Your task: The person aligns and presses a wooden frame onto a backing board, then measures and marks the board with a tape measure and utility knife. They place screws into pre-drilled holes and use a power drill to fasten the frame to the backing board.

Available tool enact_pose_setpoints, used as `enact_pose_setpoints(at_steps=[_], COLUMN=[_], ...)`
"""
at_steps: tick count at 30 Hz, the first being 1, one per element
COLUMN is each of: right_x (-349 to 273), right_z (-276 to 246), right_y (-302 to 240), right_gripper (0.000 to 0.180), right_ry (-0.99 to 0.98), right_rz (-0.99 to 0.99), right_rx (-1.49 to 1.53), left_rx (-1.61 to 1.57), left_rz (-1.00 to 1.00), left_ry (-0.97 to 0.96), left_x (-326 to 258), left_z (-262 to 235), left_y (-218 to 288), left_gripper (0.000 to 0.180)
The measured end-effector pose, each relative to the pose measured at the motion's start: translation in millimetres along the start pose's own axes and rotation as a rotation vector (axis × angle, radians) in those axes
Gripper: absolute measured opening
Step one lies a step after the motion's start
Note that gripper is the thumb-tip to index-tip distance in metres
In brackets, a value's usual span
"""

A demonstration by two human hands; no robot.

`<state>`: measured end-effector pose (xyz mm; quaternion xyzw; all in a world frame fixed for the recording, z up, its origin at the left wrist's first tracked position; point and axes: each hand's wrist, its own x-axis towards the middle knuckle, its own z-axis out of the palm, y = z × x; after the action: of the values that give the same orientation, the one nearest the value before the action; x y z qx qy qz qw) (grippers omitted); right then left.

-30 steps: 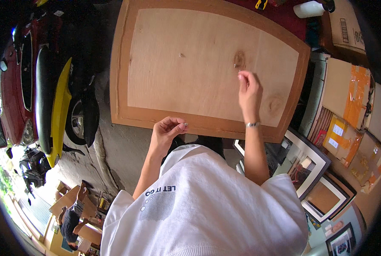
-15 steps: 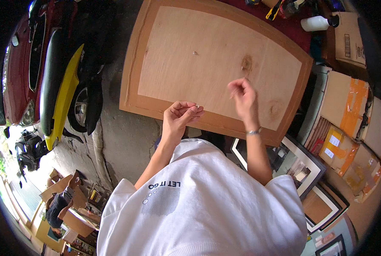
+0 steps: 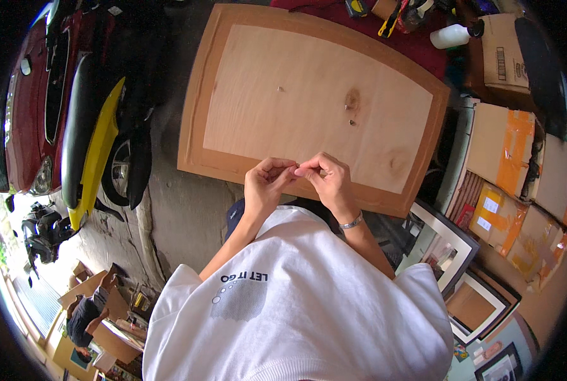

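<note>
A large wooden board (image 3: 315, 95) with a darker border lies flat in front of me. Over its near edge my left hand (image 3: 264, 184) and my right hand (image 3: 326, 180) meet, fingertips pinched together on something very small (image 3: 296, 167) that I cannot make out. A bracelet sits on my right wrist. Two tiny pieces (image 3: 352, 115) lie on the board by a dark knot, and another small piece (image 3: 281, 89) lies nearer the board's middle.
Cardboard boxes (image 3: 508, 159) with orange tape stand at the right, picture frames (image 3: 451, 251) lean below them. A white bottle (image 3: 449, 36) and tools lie on a red cloth at the far edge. A yellow and a red vehicle (image 3: 86, 127) are parked at the left.
My right hand has left the board near the knot and come back toward me. My left hand has risen to meet it, and both now pinch together over the near edge.
</note>
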<state>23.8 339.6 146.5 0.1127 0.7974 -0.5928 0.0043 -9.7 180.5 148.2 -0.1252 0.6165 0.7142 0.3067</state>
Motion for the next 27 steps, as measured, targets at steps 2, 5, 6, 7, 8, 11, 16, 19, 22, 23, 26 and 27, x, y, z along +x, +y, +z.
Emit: enact_pose_setpoints(at_steps=[2, 5, 6, 7, 8, 11, 16, 19, 22, 23, 26, 27], right_x=[0.7, -0.3, 0.3, 2.3, 6.3, 38.9, 112.6, 114.9, 133.3, 147.2, 216.7, 245.3], right_z=[-3.4, -6.7, -4.7, -5.1, -9.0, -25.9, -47.5, -62.2, -85.1, -99.4, -183.7, -220.0], right_y=[-1.5, 5.4, 15.4, 24.3, 32.0, 72.5, 128.1, 184.0, 147.2, 136.2, 116.0, 116.4], right_gripper=[0.021, 0.025, 0.027, 0.028, 0.028, 0.026, 0.018, 0.017, 0.012, 0.010, 0.008, 0.008], right_ry=[-0.052, -0.147, -0.181, -0.210, -0.299, -0.272, 0.130, 0.233, -0.010, 0.101, 0.413, 0.462], right_rz=[0.097, 0.242, 0.235, 0.229, 0.249, 0.146, 0.073, -0.133, -0.084, -0.081, -0.206, -0.364], right_rx=[0.044, 0.134, 0.167, 0.199, 0.262, 0.208, -0.543, -1.005, -0.675, -0.615, -0.554, -0.682], left_rx=[-0.029, -0.096, -0.111, -0.124, -0.077, -0.111, -0.039, -0.002, -0.055, -0.046, -0.038, -0.036], left_rz=[-0.016, -0.073, -0.098, -0.125, -0.154, -0.237, -0.140, -0.251, -0.253, -0.246, -0.236, -0.240], left_ry=[-0.037, -0.169, -0.222, -0.281, -0.348, -0.396, -0.225, -0.118, -0.010, 0.023, 0.105, 0.124], left_x=[-0.5, 0.8, 3.6, 6.5, 8.7, 5.9, -5.1, -3.3, -4.3, -6.4, -6.6, -6.4], left_z=[-1.4, -12.2, -19.8, -26.4, -33.1, -36.8, -43.5, -29.4, -35.8, -36.0, -27.7, -25.2], left_y=[0.9, 0.6, -0.6, -1.0, -2.8, -5.9, -37.6, -30.8, -38.6, -37.9, -35.9, -40.7], left_gripper=[0.014, 0.013, 0.013, 0.013, 0.010, 0.008, 0.008, 0.009, 0.009, 0.009, 0.009, 0.009])
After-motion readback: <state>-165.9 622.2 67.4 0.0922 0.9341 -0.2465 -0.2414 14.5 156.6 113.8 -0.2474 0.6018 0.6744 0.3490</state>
